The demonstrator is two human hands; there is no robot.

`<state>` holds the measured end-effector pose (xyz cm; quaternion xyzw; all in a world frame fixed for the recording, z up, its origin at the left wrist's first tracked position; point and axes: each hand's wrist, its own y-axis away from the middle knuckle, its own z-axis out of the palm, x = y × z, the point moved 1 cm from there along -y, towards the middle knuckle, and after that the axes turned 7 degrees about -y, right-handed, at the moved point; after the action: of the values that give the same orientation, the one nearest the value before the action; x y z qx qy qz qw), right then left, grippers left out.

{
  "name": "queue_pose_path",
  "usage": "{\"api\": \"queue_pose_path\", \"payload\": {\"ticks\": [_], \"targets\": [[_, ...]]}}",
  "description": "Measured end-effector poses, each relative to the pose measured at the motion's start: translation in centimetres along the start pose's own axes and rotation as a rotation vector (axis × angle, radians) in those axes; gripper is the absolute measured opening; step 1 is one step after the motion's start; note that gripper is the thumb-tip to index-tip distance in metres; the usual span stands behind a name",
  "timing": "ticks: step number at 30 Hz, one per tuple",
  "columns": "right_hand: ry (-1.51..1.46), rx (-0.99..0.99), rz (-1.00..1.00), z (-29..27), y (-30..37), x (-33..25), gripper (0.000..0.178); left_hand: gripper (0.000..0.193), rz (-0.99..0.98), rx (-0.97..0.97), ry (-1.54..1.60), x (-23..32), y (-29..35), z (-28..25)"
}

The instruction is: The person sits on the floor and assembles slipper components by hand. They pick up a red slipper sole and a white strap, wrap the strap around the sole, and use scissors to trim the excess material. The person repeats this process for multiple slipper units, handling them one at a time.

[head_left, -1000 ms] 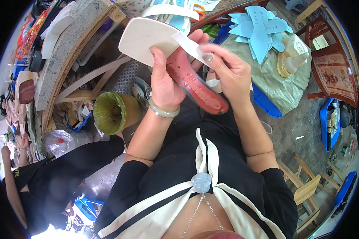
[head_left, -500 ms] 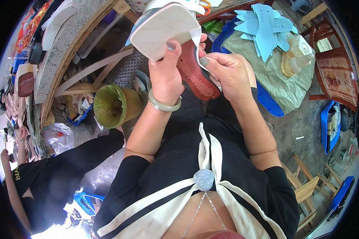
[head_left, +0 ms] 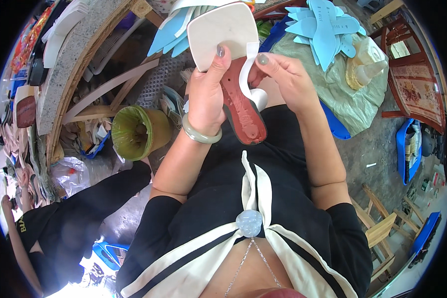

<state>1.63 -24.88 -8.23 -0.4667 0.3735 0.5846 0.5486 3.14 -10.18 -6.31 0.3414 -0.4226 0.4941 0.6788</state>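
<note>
My left hand (head_left: 209, 94) grips a reddish-brown shoe insole (head_left: 243, 111) by its left side, with the thumb on top and the fingers mostly hidden beneath. The insole's far end is covered by a broad white panel (head_left: 223, 35) with rounded corners; its narrower end points toward me. A narrow white strip (head_left: 244, 74) runs down the insole's right edge from the panel, and its near end (head_left: 259, 99) curls outward, away from the edge. Against the upper part of this strip, my right hand (head_left: 285, 77) is closed in a pinch, thumb on top.
Blue insole-shaped pieces (head_left: 328, 30) and a glue bottle (head_left: 365, 69) sit on a green-grey sheet (head_left: 333, 94) at the right. A lined bin (head_left: 139, 131) stands at the left, below a stone-topped bench (head_left: 79, 64). Another person's dark-clothed leg (head_left: 104, 198) is at the lower left.
The insole and both hands have shifted slightly left, with the insole lower. My right hand has moved up along the strip, and the strip's near end now curls out free of the fingers.
</note>
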Motion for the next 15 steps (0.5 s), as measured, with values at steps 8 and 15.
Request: {"api": "queue_pose_path", "payload": {"ticks": [8, 15], "targets": [[0.055, 0.025, -0.067, 1.4, 0.4, 1.0, 0.021, 0.04, 0.009, 0.071, -0.005, -0.7, -0.4, 0.1], [0.069, 0.061, 0.077, -2.2, -1.0, -0.4, 0.026, 0.051, -0.265, -0.472, 0.119, 1.3, -1.0, -2.7]]}}
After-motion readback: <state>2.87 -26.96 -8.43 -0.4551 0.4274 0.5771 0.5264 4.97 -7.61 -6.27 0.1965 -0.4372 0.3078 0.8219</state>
